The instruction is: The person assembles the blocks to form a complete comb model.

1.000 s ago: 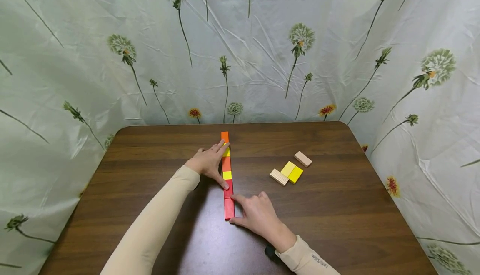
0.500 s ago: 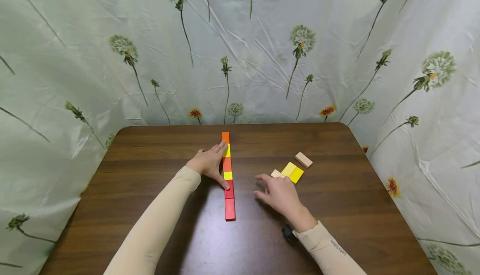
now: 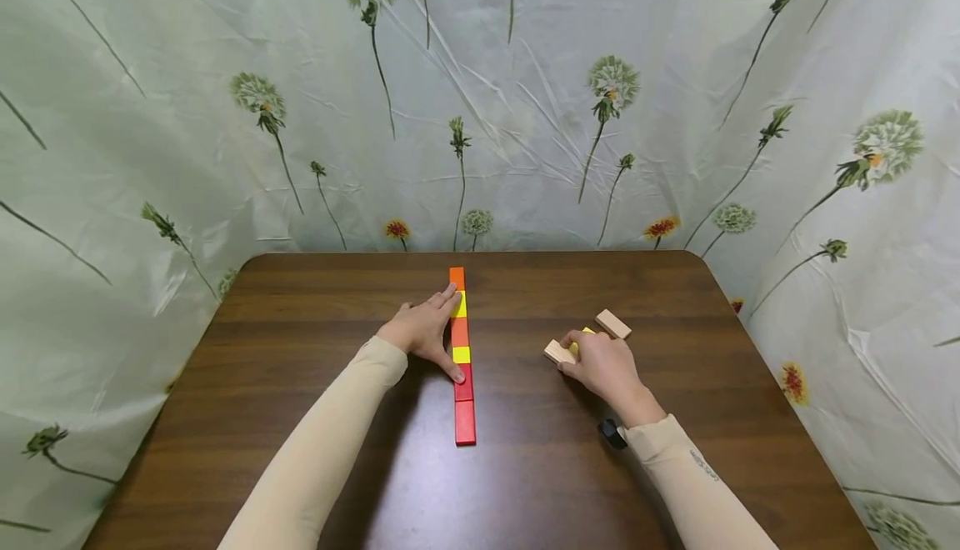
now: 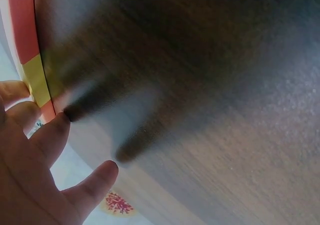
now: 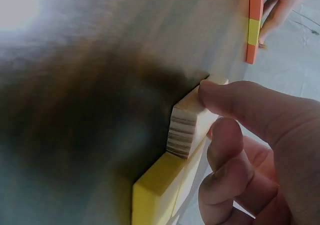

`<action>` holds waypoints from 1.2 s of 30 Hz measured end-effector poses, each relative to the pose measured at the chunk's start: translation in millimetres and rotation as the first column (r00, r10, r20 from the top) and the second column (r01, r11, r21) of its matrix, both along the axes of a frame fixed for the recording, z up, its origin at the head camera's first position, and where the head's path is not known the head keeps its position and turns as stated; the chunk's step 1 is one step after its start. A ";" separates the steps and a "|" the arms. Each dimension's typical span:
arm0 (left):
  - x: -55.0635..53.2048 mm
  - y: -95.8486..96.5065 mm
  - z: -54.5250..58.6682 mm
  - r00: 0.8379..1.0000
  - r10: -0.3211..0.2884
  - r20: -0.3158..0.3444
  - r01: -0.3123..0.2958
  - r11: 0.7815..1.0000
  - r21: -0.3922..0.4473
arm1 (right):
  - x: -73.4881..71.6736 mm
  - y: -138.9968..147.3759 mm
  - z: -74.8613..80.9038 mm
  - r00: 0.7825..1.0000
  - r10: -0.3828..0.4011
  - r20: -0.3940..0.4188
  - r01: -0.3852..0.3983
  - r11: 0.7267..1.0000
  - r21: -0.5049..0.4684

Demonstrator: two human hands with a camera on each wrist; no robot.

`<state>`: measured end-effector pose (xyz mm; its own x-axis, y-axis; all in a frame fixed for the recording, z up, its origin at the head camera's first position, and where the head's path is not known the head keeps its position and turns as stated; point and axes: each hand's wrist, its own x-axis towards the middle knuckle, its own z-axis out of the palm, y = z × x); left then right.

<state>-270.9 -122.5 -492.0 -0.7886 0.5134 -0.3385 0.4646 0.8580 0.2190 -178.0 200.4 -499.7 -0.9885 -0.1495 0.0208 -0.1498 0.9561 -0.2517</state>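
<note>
A straight row of orange, yellow and red blocks (image 3: 465,423) runs away from me across the wooden table. My left hand (image 3: 423,329) lies along its left side, fingers extended to a far yellow block (image 3: 461,305) and thumb on a red block (image 3: 463,383). To the right, my right hand (image 3: 607,367) pinches a plain wooden block (image 5: 184,127) between thumb and bent index finger. That block still lies against a pair of yellow blocks (image 5: 155,190), which the hand mostly covers in the head view.
Another plain wooden block (image 3: 613,324) lies just beyond the right hand. The brown table (image 3: 337,292) ends at a floral curtain (image 3: 525,158) behind and at the sides.
My right hand has left the near red blocks, moved right across the table and taken hold of the plain wooden block. My left hand has kept its place on the row.
</note>
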 end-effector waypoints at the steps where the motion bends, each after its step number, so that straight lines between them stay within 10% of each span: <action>1: 0.1 0.0 -0.6 1.000 0.000 0.001 0.000 1.000 0.002 | -2.2 -0.9 -0.3 1.000 0.001 -0.005 -0.001 1.000 0.003; 20: 6.0 -0.4 -1.7 0.999 -0.021 -0.031 0.021 1.000 0.013 | -68.1 -29.1 -0.6 0.997 0.013 -0.077 -0.010 0.999 0.045; 36: 6.3 -1.2 -5.2 0.999 -0.015 -0.033 0.015 1.000 0.016 | -77.8 -29.4 -2.7 0.989 -0.040 -0.140 0.049 0.997 0.060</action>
<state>-264.7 -123.7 -497.2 -0.7913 0.5305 -0.3039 0.4848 0.8473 0.2168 -255.8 171.0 -502.4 -0.9824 -0.1105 0.1503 -0.1359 0.9759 -0.1705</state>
